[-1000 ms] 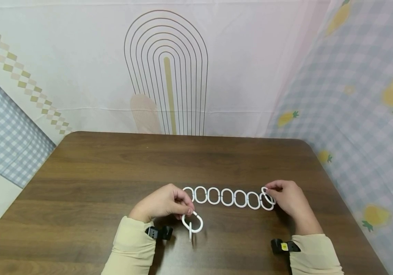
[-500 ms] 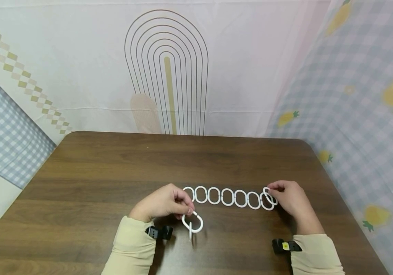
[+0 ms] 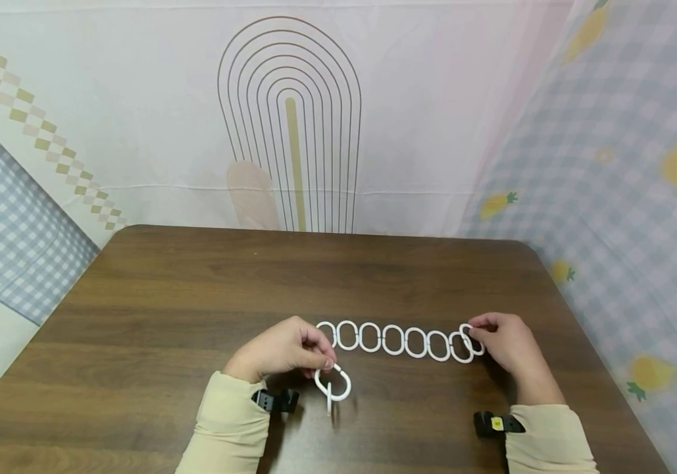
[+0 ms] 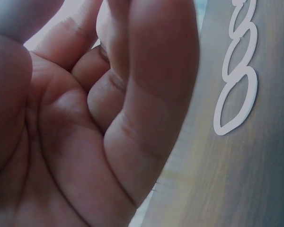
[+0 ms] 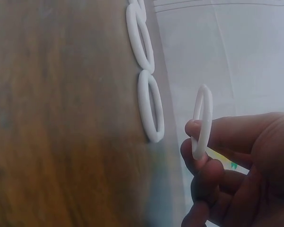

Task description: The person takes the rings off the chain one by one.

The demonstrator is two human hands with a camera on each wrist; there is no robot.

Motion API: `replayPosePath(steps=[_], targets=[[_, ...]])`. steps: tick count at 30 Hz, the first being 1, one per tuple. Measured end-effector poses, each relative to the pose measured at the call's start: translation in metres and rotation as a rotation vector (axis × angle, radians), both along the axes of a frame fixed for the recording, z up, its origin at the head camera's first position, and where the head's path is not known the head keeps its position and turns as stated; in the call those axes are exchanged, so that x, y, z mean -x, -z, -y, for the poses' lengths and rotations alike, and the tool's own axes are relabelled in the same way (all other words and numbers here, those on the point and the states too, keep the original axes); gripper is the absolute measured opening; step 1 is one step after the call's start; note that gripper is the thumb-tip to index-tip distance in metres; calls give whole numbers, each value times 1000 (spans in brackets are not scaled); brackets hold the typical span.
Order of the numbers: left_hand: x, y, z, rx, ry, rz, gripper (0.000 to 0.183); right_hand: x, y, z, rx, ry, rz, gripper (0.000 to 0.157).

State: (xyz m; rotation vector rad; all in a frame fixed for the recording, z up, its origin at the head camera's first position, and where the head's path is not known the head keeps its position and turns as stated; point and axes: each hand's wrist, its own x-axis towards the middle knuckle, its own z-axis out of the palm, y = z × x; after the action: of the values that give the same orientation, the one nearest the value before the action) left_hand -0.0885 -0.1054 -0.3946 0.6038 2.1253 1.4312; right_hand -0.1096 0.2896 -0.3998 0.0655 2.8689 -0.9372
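Note:
My left hand (image 3: 285, 349) pinches a white oval ring (image 3: 349, 387) between thumb and fingers above the table. From it hangs a second white ring (image 3: 329, 401), seen edge-on. At the right, my right hand (image 3: 506, 339) pinches another white oval ring (image 3: 483, 347), which overlaps the row's right end in the head view. The right wrist view has this ring (image 5: 207, 118) upright between the thumb and fingertips, apart from the row. Several white oval rings (image 3: 380, 337) lie flat side by side on the table. My left hand partly hides the leftmost one. Its fingertips are out of the left wrist view.
The brown wood-grain table (image 3: 196, 276) has rounded far corners. A patterned cloth (image 3: 433, 118) hangs behind it, and a checked cloth (image 3: 628, 217) borders the right side. Each wrist wears a strap with a small black camera (image 3: 289, 400).
My right hand has shifted slightly to the right with its ring, which now overlaps less of the row's end ring. The left hand and its two rings have stayed nearly still.

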Motion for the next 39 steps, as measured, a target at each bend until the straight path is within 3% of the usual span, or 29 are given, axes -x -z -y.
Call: replayPosePath(steps=[39], targets=[[0, 1, -1, 10, 5, -8, 8, 1, 8, -19, -10, 41, 30, 19]])
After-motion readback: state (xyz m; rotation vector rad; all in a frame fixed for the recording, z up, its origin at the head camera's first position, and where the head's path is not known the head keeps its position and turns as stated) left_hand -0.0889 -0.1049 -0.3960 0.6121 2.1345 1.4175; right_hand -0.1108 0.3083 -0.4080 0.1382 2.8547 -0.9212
